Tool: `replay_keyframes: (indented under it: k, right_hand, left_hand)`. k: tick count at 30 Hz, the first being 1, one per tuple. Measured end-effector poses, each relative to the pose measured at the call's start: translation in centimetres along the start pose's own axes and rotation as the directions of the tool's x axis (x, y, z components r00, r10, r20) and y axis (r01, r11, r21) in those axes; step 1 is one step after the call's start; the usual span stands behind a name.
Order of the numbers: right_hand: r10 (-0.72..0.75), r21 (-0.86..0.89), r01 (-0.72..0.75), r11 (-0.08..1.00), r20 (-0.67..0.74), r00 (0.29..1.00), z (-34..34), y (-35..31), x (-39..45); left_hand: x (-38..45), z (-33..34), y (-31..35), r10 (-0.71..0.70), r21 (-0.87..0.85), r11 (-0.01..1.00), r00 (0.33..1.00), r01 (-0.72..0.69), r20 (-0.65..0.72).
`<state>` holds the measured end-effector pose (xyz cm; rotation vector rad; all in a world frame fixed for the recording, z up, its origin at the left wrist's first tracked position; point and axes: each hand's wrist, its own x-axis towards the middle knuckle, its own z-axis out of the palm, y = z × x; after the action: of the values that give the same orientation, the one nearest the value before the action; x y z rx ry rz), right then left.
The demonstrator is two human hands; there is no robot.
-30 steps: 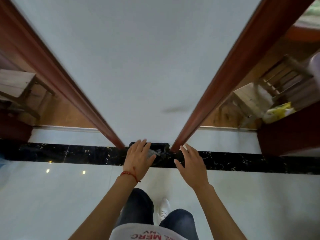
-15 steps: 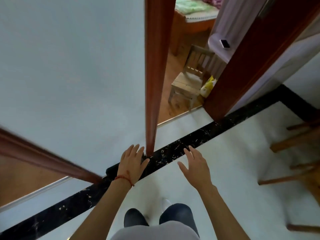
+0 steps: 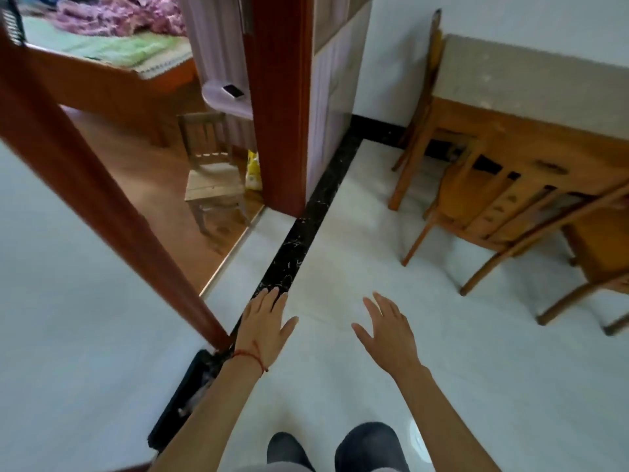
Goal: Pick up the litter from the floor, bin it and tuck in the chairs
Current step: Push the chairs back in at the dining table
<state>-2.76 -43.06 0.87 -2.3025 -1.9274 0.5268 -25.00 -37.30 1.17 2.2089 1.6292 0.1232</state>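
Right of doorway — table (image 3: 531, 80), two chairs (image 3: 476, 199) pulled out.

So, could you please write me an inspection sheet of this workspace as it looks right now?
Surface: pale tiled floor with a black marble strip; no litter seen on it.
Job's things: black bin by the door frame, something pale inside; two wooden chairs stand out from the table.
Clutter: yellow bag beside a small chair in the bedroom.
Grippers: left hand and right hand spread, holding nothing.
Cables: nothing seen.
Surroundings: bed, phone on a ledge.
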Motion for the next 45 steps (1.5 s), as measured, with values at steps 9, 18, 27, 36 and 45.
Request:
replay_keyframes:
  k: [9,18,27,36,45]
  right_hand:
    - [0.239,0.059,-0.235,0.970,-0.084,0.967,-4.1,11.4,-4.4]
    - [0.331,0.060,-0.326,0.944,-0.125,0.935,-8.7,24.6,-7.0]
    - [0.376,0.110,-0.362,0.926,-0.181,0.909,-12.8,33.4,-5.8]
    - [0.393,0.180,-0.357,0.916,-0.230,0.890,-16.6,38.7,2.3]
    - [0.450,0.170,-0.420,0.891,-0.215,0.867,-21.1,44.3,13.4]
  left_hand:
    - [4.1,2.5,12.6,0.263,0.089,0.959,0.963,-0.267,0.059]
    - [7.1,6.3,26.6,0.372,0.059,0.925,0.926,-0.376,0.060]
    - [11.2,8.4,36.1,0.420,0.083,0.901,0.904,-0.426,0.087]
    - [21.3,8.9,42.5,0.460,0.058,0.884,0.886,-0.464,0.064]
    - [34.4,8.7,47.9,0.477,0.051,0.875,0.876,-0.481,0.071]
